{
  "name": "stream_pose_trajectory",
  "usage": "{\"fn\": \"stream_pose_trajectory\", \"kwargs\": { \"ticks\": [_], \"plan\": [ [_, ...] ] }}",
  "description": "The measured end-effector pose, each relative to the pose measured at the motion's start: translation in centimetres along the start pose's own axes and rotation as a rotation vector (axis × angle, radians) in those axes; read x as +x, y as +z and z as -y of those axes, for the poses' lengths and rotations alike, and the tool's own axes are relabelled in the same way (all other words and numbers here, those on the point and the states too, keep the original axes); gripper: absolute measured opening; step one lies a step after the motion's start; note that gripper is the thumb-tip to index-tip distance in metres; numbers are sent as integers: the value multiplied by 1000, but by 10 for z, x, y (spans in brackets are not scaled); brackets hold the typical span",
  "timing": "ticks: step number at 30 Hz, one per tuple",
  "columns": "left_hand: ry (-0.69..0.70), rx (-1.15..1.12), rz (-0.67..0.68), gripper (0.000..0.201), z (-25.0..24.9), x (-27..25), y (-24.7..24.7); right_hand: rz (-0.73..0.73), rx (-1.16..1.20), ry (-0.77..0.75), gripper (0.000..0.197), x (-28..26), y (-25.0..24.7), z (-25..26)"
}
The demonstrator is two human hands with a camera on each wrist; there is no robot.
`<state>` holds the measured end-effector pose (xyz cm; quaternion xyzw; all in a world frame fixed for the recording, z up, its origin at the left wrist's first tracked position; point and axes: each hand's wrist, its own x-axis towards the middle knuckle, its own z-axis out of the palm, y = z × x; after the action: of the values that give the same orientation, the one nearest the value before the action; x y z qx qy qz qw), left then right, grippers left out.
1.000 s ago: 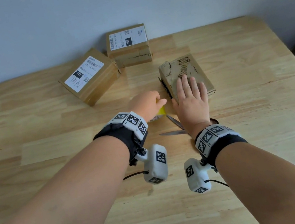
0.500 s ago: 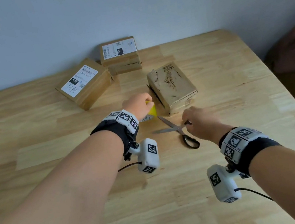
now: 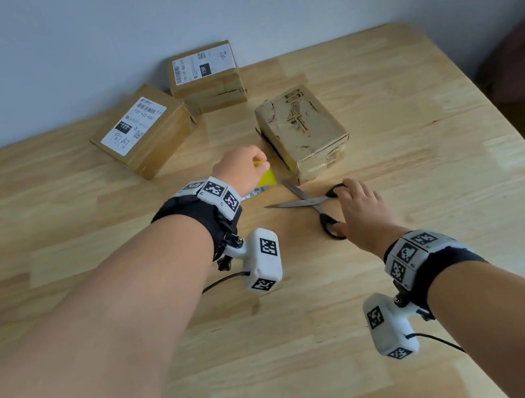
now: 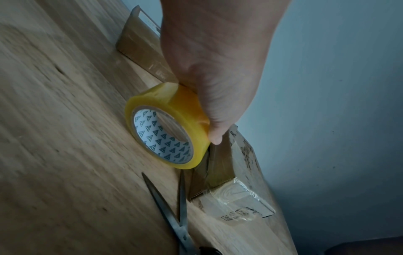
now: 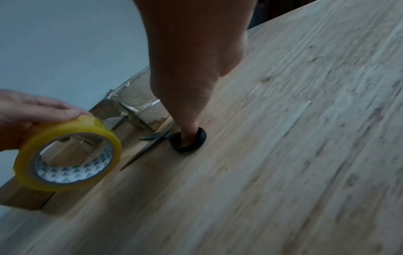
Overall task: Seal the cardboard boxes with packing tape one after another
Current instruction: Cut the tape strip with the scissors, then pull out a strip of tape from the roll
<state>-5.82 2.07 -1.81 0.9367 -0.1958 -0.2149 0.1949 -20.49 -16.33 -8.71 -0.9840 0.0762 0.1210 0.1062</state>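
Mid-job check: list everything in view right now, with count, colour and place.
cardboard boxes: 3, brown; two with white labels by the wall, one tape-wrapped near table centre
tape roll: 1, yellow with white printed core; on edge beside the wrapped box, a strip runs to that box
scissors: 1, steel blades spread, black handles; flat on the table in front of the wrapped box
table: 1, light wood; under everything
wall: 1, pale blue-grey; behind the table
wrist cameras: 2, white with black markers; one under each wrist
left hand: grips the tape roll
right hand: one finger in a scissor handle loop
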Motion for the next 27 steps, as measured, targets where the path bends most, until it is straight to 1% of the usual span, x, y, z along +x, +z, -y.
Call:
{"fn": "stream_pose_trajectory", "kwargs": {
  "ticks": [2,3,5,7,11,13,15,17,19,21,23,25,27],
  "plan": [
    [0,0,-3,30,1,0,0,92,21,23,63,4,-3,-1],
    [0,-2,-5,30,1,0,0,116,-1,23,59,5,-5,-1],
    [1,-12,-11,30,1,0,0,108,-81,-8,45,7,-7,2],
    [-2,-25,-12,31,1,-1,0,113,-113,-35,38,6,-11,5],
    [-4,-51,-5,31,-2,-3,-1,153,-147,-92,48,-1,-34,-1],
    [-2,-65,-5,31,-3,-4,-3,182,-112,-50,44,-7,-53,-13],
    [1,-78,6,31,-4,-6,-4,180,5,28,33,-17,-71,-28],
    [-5,-94,16,31,-4,-7,-6,100,179,95,26,-23,-85,-35],
    [-12,-94,26,32,-5,-6,-6,-57,351,119,30,-20,-93,-28],
    [-20,-98,28,31,-7,-5,-5,-194,426,96,33,-6,-97,-8],
    [-39,-121,29,30,-10,-5,-3,-247,397,69,35,15,-96,19],
    [-58,-124,31,28,-12,-4,-3,-286,321,63,37,37,-91,42],
    [-52,-88,31,24,-13,-1,-3,-276,263,89,43,56,-85,55]
  ]
}}
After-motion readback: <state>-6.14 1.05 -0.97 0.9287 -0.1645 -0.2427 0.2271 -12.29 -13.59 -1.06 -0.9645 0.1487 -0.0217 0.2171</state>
